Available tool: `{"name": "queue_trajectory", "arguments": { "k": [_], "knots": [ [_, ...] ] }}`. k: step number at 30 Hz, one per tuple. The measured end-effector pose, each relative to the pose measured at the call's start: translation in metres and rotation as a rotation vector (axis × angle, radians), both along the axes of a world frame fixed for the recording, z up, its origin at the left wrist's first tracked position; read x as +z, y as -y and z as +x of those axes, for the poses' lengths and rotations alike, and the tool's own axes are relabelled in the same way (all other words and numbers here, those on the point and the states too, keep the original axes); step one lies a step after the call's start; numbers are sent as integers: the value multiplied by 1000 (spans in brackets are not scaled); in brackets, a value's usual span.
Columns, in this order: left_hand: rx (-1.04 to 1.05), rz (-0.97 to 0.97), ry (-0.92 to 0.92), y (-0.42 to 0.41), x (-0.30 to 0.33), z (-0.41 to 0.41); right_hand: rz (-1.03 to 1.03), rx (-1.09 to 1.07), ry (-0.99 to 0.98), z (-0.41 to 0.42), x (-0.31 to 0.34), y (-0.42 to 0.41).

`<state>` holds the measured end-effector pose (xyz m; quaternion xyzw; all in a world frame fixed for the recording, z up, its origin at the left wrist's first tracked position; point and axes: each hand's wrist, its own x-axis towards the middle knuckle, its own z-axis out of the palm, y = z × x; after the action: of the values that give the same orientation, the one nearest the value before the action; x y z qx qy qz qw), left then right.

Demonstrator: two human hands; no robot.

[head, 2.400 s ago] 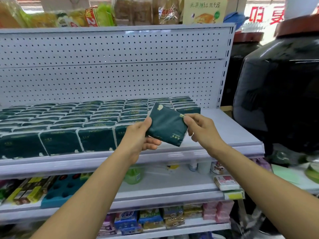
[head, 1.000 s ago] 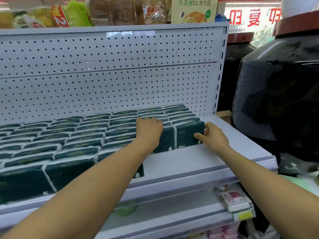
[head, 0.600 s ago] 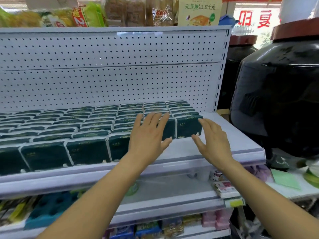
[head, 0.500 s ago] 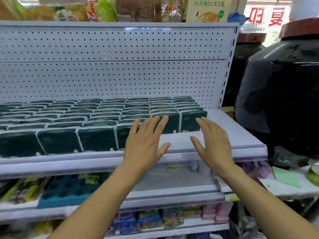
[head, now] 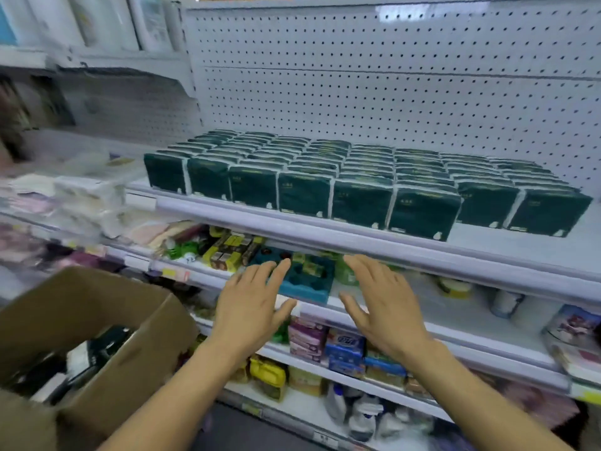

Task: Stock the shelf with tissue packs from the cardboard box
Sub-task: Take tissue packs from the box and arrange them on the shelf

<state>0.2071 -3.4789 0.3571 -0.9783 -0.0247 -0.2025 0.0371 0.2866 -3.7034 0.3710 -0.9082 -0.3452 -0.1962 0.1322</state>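
Observation:
Several rows of dark green tissue packs [head: 361, 187] stand upright on the white shelf [head: 357, 245] under the pegboard back. An open cardboard box [head: 97, 323] sits at the lower left, with dark packs lying inside it. My left hand [head: 253, 307] hovers in front of the lower shelf, fingers straight and spread, holding nothing. Beside it, my right hand [head: 383, 307] is also flat and empty. Both hands are below the tissue shelf and to the right of the box.
A teal tray [head: 309, 284] and small boxed goods sit on the shelf just behind my hands. Lower shelves hold colourful packets and bottles [head: 344, 349]. Pale wrapped goods [head: 84, 200] fill the shelf unit to the left.
The pack I held went onto the shelf at the right end of the rows. Both hands then let go, drew back and dropped lower. My view swung left, bringing the box into sight.

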Motion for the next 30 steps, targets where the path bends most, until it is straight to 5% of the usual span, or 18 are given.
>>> {"name": "queue_trajectory", "arguments": {
  "k": [14,30],
  "knots": [
    [422,-123,-311,-384,-46,-126,-131,325,-238,-55,-61,-393],
    [945,-1291,-302,-584,-231,-84,-492,442,-781,11,-226,-646]
  ]
}}
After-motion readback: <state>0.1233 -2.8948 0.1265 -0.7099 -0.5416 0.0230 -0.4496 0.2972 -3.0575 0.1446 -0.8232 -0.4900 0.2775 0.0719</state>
